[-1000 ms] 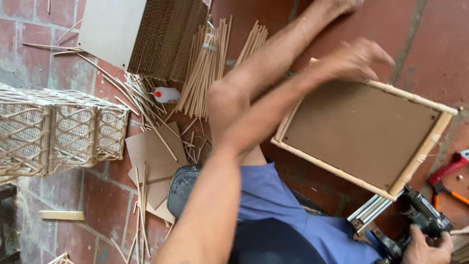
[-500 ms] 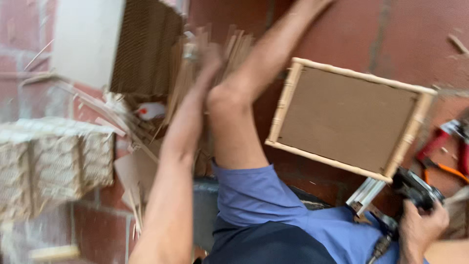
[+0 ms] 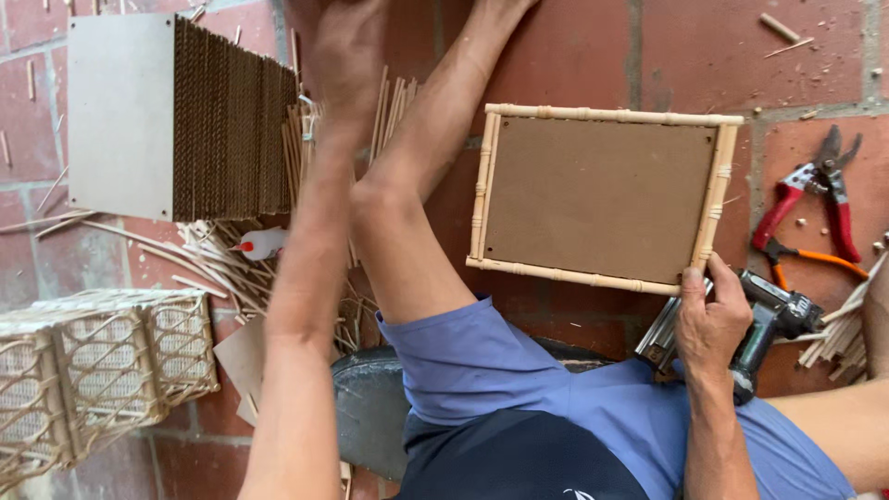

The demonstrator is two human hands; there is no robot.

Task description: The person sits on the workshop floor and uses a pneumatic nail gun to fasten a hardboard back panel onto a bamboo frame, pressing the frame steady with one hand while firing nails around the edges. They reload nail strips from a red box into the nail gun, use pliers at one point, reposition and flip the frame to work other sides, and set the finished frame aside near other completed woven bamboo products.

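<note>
Blue shorts, dark shirt, bare forearms and lower legs

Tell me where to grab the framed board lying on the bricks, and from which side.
Probably best to grip the framed board by its bamboo rim, on the long edge facing the nail gun. It lies flat, so only the raised rim gives fingers purchase. The right hand already touches that corner, while pliers crowd the short end.
</note>
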